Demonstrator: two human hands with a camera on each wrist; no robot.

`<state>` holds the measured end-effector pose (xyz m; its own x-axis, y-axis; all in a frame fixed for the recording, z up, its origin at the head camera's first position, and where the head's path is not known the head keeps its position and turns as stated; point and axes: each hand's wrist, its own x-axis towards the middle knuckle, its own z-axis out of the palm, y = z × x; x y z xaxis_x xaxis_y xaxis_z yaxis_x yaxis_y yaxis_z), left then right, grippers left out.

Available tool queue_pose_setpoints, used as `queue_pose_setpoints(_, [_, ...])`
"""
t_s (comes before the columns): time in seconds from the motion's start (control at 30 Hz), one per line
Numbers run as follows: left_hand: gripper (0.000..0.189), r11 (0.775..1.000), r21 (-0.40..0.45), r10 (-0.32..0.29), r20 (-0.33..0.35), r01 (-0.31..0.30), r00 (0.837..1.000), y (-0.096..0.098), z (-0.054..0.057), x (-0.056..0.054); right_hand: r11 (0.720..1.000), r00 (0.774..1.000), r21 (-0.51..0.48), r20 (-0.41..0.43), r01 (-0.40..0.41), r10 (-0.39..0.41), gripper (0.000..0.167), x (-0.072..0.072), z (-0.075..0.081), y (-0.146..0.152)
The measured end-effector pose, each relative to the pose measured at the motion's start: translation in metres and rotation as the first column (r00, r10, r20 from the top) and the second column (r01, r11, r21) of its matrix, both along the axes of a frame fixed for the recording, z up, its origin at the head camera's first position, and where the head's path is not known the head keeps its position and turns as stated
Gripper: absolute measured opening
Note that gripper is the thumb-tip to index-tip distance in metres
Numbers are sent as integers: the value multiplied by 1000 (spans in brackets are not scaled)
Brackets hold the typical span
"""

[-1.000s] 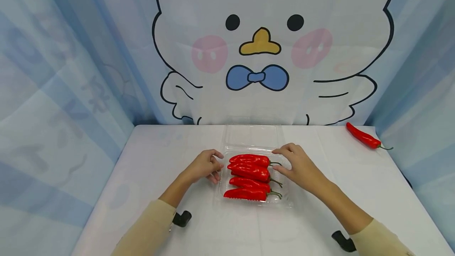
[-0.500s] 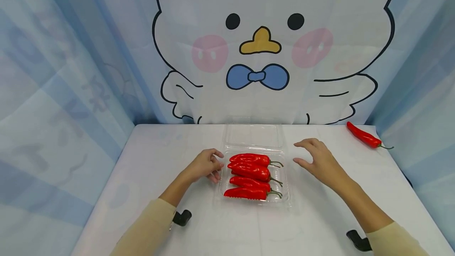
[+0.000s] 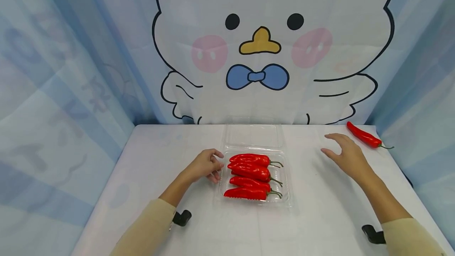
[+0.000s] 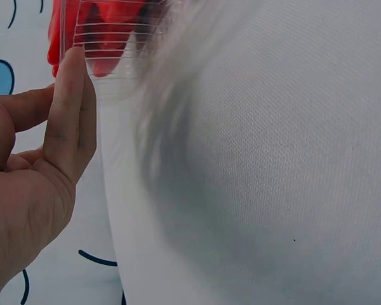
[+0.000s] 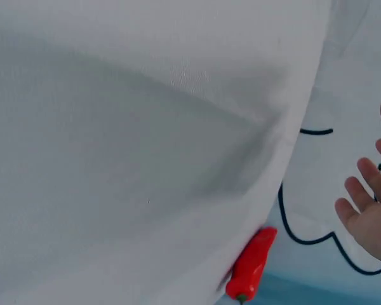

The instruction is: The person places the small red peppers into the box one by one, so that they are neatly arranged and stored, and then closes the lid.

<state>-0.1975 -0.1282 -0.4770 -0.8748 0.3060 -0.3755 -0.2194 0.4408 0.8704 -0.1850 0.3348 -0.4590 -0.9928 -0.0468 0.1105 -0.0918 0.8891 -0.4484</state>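
My right hand hovers over the bench, grip spread and holding nothing, near the lone pepper at the far right corner. My left hand, fingers loosely curled, touches the tray of peppers.

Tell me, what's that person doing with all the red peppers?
A person is working at a white table. Four peppers lie in a clear tray. The left hand touches the tray's left edge. The right hand is open above the table, close to one loose pepper near the far right corner, not touching it.
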Motion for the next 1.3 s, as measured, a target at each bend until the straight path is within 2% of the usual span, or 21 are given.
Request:
queue_pose_setpoints(0.27, [35, 1000, -8, 0, 3, 0, 1000, 1, -1, -1, 990, 988, -19, 77, 138, -136, 79, -12, -2, 49])
queue_pose_setpoints(0.5, [34, 1000, -5, 5, -2, -5, 1000, 0, 0, 0, 985, 983, -14, 68, 175, -173, 72, -22, -5, 86])
queue_pose_setpoints(0.63, [34, 1000, -5, 6, 1, -6, 1000, 0, 1, 0, 981, 976, 13, 95, 194, -194, 69, -24, -2, 98])
queue_pose_setpoints(0.87, [35, 1000, -15, 3, 6, -3, 1000, 0, 1, 0, 977, 964, 66, 166, 201, -210, 65, -28, 5, 110])
queue_pose_setpoints(1.1, [35, 1000, -3, -13, -1, 13, 1000, -1, 2, 1, 978, 953, 90, 222, 189, -204, 65, -34, -3, 129])
queue_pose_setpoints(1.3, [35, 1000, 10, -27, -7, 27, 1000, -1, 2, 1, 980, 943, 109, 272, 166, -190, 72, -35, -10, 134])
